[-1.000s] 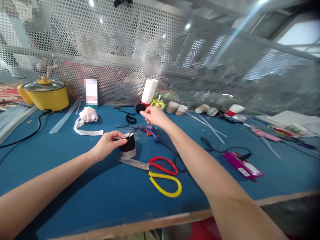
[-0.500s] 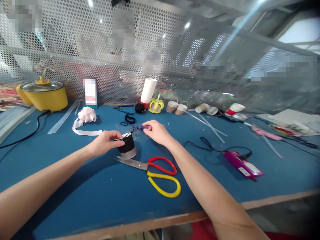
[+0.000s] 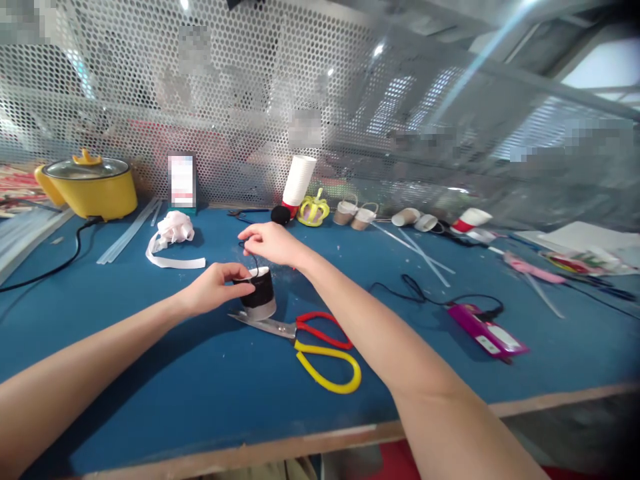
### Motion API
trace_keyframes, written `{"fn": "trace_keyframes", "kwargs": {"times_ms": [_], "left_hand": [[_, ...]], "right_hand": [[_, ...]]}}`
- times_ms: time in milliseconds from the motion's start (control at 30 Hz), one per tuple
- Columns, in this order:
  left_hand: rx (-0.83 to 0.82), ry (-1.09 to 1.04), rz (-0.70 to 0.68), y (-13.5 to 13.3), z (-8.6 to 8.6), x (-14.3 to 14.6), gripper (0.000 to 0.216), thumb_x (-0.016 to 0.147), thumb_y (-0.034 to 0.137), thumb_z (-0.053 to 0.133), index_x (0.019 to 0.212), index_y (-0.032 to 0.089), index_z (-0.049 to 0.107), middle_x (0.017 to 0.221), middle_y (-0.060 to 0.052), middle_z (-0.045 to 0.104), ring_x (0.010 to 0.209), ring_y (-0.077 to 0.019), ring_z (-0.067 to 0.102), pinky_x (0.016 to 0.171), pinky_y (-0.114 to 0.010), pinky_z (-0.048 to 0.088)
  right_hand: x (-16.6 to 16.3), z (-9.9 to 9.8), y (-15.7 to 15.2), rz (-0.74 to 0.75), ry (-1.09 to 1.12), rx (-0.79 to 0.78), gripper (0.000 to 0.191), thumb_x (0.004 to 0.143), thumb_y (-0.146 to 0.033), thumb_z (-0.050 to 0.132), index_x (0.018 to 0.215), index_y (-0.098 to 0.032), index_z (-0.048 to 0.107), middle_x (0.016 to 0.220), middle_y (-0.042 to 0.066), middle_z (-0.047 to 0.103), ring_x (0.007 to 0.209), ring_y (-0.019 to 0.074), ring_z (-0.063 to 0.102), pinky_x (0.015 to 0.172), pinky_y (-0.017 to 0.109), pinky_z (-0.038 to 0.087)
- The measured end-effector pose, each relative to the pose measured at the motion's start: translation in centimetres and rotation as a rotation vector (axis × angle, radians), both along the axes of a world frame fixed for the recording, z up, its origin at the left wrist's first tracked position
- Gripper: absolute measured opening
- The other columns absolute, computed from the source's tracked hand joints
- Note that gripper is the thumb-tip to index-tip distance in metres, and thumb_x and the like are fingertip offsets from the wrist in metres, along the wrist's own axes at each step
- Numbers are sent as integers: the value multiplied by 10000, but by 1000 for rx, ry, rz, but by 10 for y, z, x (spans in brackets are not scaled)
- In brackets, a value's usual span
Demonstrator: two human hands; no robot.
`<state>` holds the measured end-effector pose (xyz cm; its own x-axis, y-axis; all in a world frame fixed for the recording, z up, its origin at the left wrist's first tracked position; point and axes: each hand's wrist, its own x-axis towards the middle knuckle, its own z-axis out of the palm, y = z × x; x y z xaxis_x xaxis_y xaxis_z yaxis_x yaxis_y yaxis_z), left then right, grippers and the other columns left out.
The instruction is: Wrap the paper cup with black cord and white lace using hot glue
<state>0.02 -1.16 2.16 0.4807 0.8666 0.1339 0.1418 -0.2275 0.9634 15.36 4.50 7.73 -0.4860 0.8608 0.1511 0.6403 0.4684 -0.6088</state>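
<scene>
My left hand (image 3: 217,288) pinches the rim of a small paper cup (image 3: 261,310), thumb outside and fingers at its top edge. Black cord is wrapped round the cup's upper part, and its lower band is bare and greyish. A loose length of black cord (image 3: 257,262) rises from the rim to my right hand (image 3: 270,241), whose fingers are closed on it above the cup. In front of the cup lie large scissors (image 3: 287,330) with one red and one yellow handle, their blades by its base. The blue-handled tool does not show now.
Behind my hands are a black ball (image 3: 281,215), stacked paper cups (image 3: 300,179), a yellow crown-like basket (image 3: 314,210) and small cup baskets (image 3: 345,212). Left are white ribbon (image 3: 175,230) and a yellow electric pot (image 3: 95,193); right, a purple power strip (image 3: 485,331).
My right hand has moved left and up, above the cup; the blue-handled tool it held is out of sight, and cord is at its fingers. My left hand stays on the cup.
</scene>
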Motion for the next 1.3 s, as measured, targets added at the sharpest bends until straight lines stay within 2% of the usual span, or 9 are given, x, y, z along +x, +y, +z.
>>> {"fn": "trace_keyframes", "kwargs": {"times_ms": [100,200,267,400,533,700,833,1000,1300], "left_hand": [[-1,-9,5,0,-2,0,173,692,312,615,691,144,576,684,1,574,660,-117,500,643,-248,410],[-12,-18,2,1,-3,0,171,692,305,609,701,139,572,683,6,571,654,-110,498,644,-247,411],[-12,-12,1,2,-3,1,166,692,297,602,701,136,567,678,9,567,651,-107,496,642,-244,407],[15,7,-2,2,-2,1,154,703,285,592,715,134,566,691,9,561,664,-107,498,652,-248,403],[61,-47,22,2,-1,-1,175,695,264,619,813,142,572,792,-11,590,758,-126,533,748,-278,425],[98,-200,21,5,2,-5,189,697,255,650,855,167,595,901,-26,621,913,-148,552,912,-316,375],[-36,-270,51,6,4,-6,153,657,273,672,720,156,597,786,-16,645,796,-142,576,796,-300,429],[-94,-198,150,8,6,-6,173,603,279,689,666,144,602,686,3,629,685,-116,550,717,-270,420],[129,26,116,5,10,-9,215,752,372,515,706,168,467,635,44,450,609,-96,406,592,-239,332]], "right_hand": [[-10,2,0,-12,-71,21,108,688,-81,552,766,-155,561,562,-6,629,558,119,579,550,212,411],[-5,1,-4,-114,-19,85,12,760,-151,525,750,-157,528,609,10,638,577,115,573,578,219,406],[5,0,-12,-152,14,119,129,818,-221,486,718,-155,534,640,17,642,579,109,558,588,223,401],[26,-8,-33,10,-6,33,296,861,-348,440,716,-147,602,692,27,641,627,129,561,600,246,412],[36,-19,-49,112,42,-1,146,805,-263,552,879,-152,613,921,57,648,867,165,590,778,291,445],[35,-27,-53,108,77,77,121,781,-199,591,892,-151,599,940,71,635,913,175,573,846,332,439],[33,-28,-54,120,69,131,79,776,-185,598,852,-163,595,917,64,632,905,175,565,847,340,437],[35,-29,-56,91,66,126,67,784,-184,585,848,-167,593,910,57,627,894,172,568,839,339,441],[33,-30,-58,77,56,149,76,781,-191,594,849,-158,594,910,66,637,901,182,561,839,345,432]]}}
